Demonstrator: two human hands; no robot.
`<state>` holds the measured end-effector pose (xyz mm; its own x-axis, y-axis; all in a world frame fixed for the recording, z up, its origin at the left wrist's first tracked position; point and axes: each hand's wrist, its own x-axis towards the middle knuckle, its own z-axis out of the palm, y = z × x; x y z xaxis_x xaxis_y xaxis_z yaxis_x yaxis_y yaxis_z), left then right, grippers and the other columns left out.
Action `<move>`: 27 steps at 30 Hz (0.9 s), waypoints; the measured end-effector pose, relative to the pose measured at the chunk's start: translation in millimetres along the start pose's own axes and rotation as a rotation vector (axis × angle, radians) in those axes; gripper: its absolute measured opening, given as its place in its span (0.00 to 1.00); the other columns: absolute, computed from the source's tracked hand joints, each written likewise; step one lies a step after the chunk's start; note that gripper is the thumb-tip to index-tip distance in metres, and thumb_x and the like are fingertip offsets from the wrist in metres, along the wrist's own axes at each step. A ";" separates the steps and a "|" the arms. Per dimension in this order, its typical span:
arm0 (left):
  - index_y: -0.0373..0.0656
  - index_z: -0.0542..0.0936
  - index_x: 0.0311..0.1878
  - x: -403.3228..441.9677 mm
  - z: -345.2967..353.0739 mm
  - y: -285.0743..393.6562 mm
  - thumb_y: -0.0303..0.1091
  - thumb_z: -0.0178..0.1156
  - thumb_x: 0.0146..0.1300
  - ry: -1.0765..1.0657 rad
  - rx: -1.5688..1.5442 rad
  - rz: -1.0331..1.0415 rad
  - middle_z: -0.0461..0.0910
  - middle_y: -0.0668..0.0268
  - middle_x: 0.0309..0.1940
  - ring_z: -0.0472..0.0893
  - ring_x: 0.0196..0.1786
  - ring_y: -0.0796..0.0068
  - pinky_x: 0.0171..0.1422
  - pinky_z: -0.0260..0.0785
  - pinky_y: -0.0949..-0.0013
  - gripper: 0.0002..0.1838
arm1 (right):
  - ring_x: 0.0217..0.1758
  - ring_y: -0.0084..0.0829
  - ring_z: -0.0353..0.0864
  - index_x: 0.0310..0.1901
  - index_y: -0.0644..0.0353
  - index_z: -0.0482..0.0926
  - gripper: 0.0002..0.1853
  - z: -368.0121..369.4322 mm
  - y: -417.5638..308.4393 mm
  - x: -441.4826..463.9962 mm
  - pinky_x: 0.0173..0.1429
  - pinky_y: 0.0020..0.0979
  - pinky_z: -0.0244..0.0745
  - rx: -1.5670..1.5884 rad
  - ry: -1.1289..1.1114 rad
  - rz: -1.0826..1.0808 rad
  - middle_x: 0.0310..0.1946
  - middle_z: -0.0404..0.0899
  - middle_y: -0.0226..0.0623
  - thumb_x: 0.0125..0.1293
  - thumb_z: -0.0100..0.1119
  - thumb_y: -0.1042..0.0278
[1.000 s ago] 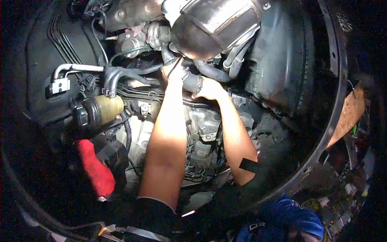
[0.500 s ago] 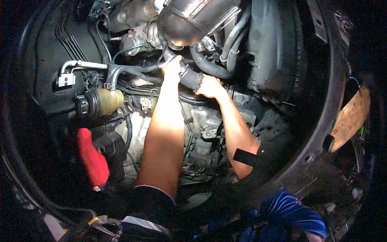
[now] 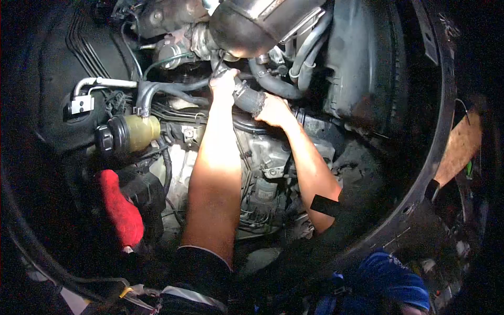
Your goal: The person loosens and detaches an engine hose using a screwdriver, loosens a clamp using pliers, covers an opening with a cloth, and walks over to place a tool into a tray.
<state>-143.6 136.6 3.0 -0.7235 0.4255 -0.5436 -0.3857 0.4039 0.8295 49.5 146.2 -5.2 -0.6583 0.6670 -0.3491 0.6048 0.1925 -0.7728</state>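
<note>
Under the metal canister, a short dark ribbed hose (image 3: 249, 100) runs slantwise between my two hands. My left hand (image 3: 224, 83) is closed at its upper-left end, beside a metal clamp (image 3: 239, 88) and a narrower pipe. What exactly the left fingertips press is partly hidden by glare. At the lower-right end, where the hose shows a frayed rim, my right hand (image 3: 273, 111) has its fingers wrapped around it. Just above both hands is the rounded metal canister (image 3: 247, 37).
To the left are a yellowish fluid reservoir (image 3: 139, 132) with a black cap and a red padded object (image 3: 122, 210). Curved grey hoses (image 3: 307, 58) pass at upper right. The dark bay rim (image 3: 443, 131) curves along the right; blue fabric (image 3: 391, 281) is at lower right.
The view has shifted slightly. Both hands keep about the same hold on the hose, with little visible movement of it.
</note>
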 end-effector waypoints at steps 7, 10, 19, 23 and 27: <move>0.37 0.74 0.62 -29.7 -20.3 -11.8 0.50 0.72 0.62 -0.165 -0.136 -0.022 0.81 0.61 0.49 0.83 0.45 0.65 0.53 0.78 0.57 0.33 | 0.64 0.54 0.74 0.58 0.69 0.75 0.31 33.4 -1.5 -15.4 0.72 0.49 0.66 -0.190 0.442 -0.084 0.56 0.78 0.57 0.51 0.72 0.67; 0.44 0.69 0.70 -43.3 -24.7 -52.7 0.63 0.61 0.68 -0.237 -0.544 0.019 0.76 0.59 0.63 0.78 0.62 0.63 0.69 0.72 0.53 0.38 | 0.66 0.55 0.71 0.60 0.72 0.73 0.28 47.5 -2.8 -16.1 0.74 0.51 0.62 -0.220 0.539 -0.088 0.58 0.75 0.57 0.55 0.62 0.76; 0.37 0.65 0.71 -60.8 -18.7 -110.9 0.50 0.64 0.70 -0.510 -0.640 -0.034 0.78 0.54 0.63 0.78 0.64 0.60 0.73 0.69 0.56 0.35 | 0.66 0.64 0.65 0.57 0.71 0.71 0.26 51.2 -23.9 -23.7 0.74 0.56 0.58 -0.022 0.734 0.012 0.57 0.69 0.65 0.55 0.61 0.78; 0.32 0.73 0.64 -76.3 -8.2 -81.7 0.34 0.67 0.69 -0.478 -0.666 -0.057 0.81 0.53 0.60 0.80 0.62 0.61 0.73 0.69 0.58 0.25 | 0.62 0.49 0.75 0.57 0.67 0.71 0.22 48.1 -49.8 -39.5 0.69 0.46 0.67 1.011 0.889 0.456 0.57 0.75 0.53 0.63 0.63 0.71; 0.35 0.76 0.61 -75.7 -2.7 -81.2 0.32 0.69 0.66 -0.379 -0.732 -0.126 0.84 0.55 0.53 0.84 0.55 0.64 0.65 0.76 0.59 0.23 | 0.61 0.43 0.79 0.61 0.59 0.72 0.25 53.4 5.2 -14.7 0.69 0.46 0.70 2.114 0.458 0.693 0.57 0.80 0.43 0.69 0.61 0.53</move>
<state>-59.0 69.5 -22.8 -0.4589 0.7090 -0.5354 -0.8203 -0.1066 0.5619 38.4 99.0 -32.4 -0.3255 0.3996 -0.8569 -0.7633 -0.6459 -0.0112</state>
